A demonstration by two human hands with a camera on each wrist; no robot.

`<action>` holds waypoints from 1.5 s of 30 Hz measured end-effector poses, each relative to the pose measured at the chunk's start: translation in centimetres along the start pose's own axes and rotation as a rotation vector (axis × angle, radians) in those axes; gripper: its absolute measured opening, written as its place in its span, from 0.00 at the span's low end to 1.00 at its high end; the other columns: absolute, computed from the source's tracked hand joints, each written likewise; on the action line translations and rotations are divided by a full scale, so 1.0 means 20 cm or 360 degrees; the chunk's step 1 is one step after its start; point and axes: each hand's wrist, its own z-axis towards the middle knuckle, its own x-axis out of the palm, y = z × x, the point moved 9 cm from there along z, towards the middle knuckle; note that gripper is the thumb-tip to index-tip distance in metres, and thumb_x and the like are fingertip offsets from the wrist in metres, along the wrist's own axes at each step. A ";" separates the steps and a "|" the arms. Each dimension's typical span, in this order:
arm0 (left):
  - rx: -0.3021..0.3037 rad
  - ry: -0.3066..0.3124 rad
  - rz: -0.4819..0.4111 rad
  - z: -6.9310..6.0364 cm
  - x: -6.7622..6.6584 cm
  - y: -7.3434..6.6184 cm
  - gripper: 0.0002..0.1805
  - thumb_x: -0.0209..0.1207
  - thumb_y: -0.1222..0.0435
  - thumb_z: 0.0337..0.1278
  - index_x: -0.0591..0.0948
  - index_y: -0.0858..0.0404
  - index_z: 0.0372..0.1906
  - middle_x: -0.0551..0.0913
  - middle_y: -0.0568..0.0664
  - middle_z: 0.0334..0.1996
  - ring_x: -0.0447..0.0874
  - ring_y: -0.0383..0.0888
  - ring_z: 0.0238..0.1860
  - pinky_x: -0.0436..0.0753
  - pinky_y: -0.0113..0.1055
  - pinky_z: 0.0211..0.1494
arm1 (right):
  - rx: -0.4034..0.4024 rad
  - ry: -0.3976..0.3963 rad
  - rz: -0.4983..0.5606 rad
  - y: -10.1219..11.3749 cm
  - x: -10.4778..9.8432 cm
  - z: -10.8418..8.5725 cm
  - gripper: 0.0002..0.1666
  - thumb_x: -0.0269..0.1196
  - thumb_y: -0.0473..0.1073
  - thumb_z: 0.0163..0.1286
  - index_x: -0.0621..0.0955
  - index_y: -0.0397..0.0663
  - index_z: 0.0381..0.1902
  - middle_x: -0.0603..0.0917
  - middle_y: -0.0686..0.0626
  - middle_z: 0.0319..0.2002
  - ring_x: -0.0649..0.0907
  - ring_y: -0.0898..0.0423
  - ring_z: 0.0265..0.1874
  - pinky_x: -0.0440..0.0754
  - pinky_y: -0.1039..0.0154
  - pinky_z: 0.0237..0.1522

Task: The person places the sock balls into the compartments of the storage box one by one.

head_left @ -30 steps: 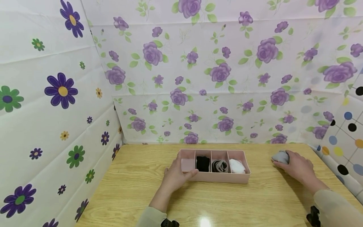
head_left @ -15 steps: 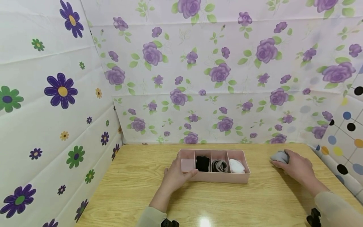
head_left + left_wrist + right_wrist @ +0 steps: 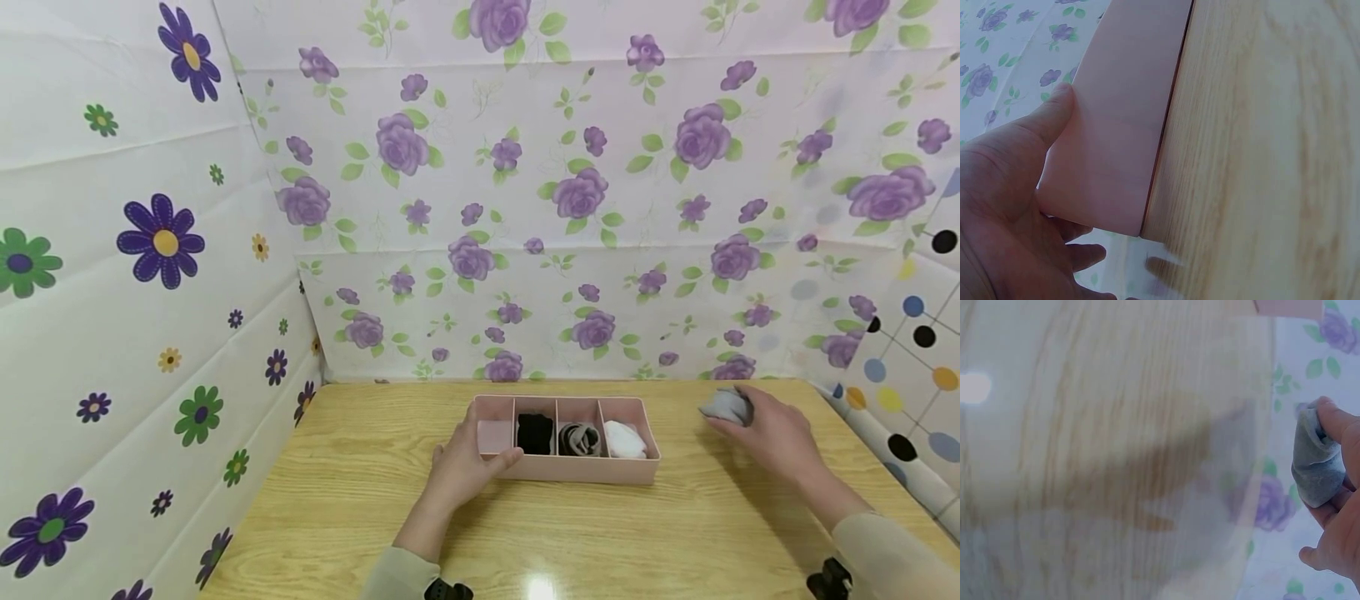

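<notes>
A pink divided storage box [image 3: 577,472] sits on the table with a row of compartments. My left hand [image 3: 465,462] grips its left end, the thumb on the front rim and the fingers round the end wall; the left wrist view shows this thumb [image 3: 1054,115] on the box's edge. The leftmost compartment [image 3: 495,437] holds nothing. To its right lie a folded black sock [image 3: 536,434], a grey-and-dark striped rolled sock [image 3: 581,439] and a white bundled sock [image 3: 626,439]. My right hand [image 3: 780,433] pinches a rolled grey sock [image 3: 1317,459] above the table, right of the box.
The wooden table [image 3: 600,533] ends at a floral sheet [image 3: 585,208] hanging along the back. A daisy-print sheet [image 3: 150,333] stands at the left and a dotted sheet [image 3: 922,375] at the right.
My right hand has moved slightly left and up with the grey sock, towards the box. The left hand and the box have stayed in place.
</notes>
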 end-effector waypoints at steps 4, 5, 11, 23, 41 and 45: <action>-0.0004 0.0000 0.0005 0.00 0.00 0.00 0.67 0.71 0.34 0.66 0.47 0.61 0.92 0.65 0.65 0.84 0.67 0.67 0.81 0.49 0.85 0.76 | -0.0023 -0.0006 0.0008 0.07 -0.01 0.01 0.56 0.74 0.66 0.75 0.70 0.25 0.78 0.78 0.20 0.66 0.80 0.21 0.57 0.67 0.20 0.58; -0.0007 0.0000 0.0008 0.00 0.00 0.01 0.67 0.71 0.34 0.66 0.47 0.61 0.92 0.65 0.64 0.84 0.67 0.67 0.81 0.49 0.85 0.76 | -0.0026 -0.0002 0.0006 0.09 -0.02 0.01 0.57 0.74 0.66 0.74 0.70 0.24 0.77 0.78 0.20 0.66 0.80 0.21 0.58 0.67 0.20 0.59; -0.0023 0.0012 0.0017 0.01 0.00 0.02 0.67 0.70 0.33 0.66 0.46 0.59 0.92 0.65 0.63 0.84 0.66 0.65 0.82 0.49 0.84 0.77 | -0.0067 -0.0006 0.0022 0.22 -0.04 0.02 0.58 0.74 0.66 0.74 0.69 0.25 0.78 0.80 0.21 0.64 0.82 0.22 0.56 0.70 0.20 0.58; -0.0021 0.0004 0.0015 0.02 0.00 0.02 0.67 0.70 0.33 0.65 0.46 0.59 0.92 0.66 0.64 0.84 0.66 0.66 0.82 0.49 0.85 0.76 | -0.0218 -0.0073 0.0143 0.49 -0.08 0.03 0.52 0.78 0.58 0.72 0.72 0.28 0.78 0.84 0.27 0.60 0.85 0.30 0.53 0.83 0.32 0.48; -0.0025 0.0011 0.0031 0.02 0.01 0.03 0.67 0.69 0.31 0.65 0.46 0.58 0.92 0.66 0.62 0.84 0.66 0.65 0.82 0.50 0.84 0.77 | -0.0350 -0.0039 0.0260 0.83 -0.02 0.07 0.49 0.79 0.54 0.72 0.73 0.34 0.79 0.88 0.35 0.57 0.85 0.34 0.55 0.78 0.31 0.55; -0.0023 0.0008 0.0014 0.01 0.00 0.02 0.66 0.71 0.34 0.66 0.46 0.59 0.92 0.67 0.63 0.83 0.66 0.66 0.82 0.49 0.84 0.76 | -0.0368 -0.0024 0.0284 0.89 0.01 0.09 0.48 0.80 0.54 0.71 0.74 0.36 0.79 0.88 0.40 0.54 0.84 0.38 0.53 0.80 0.36 0.54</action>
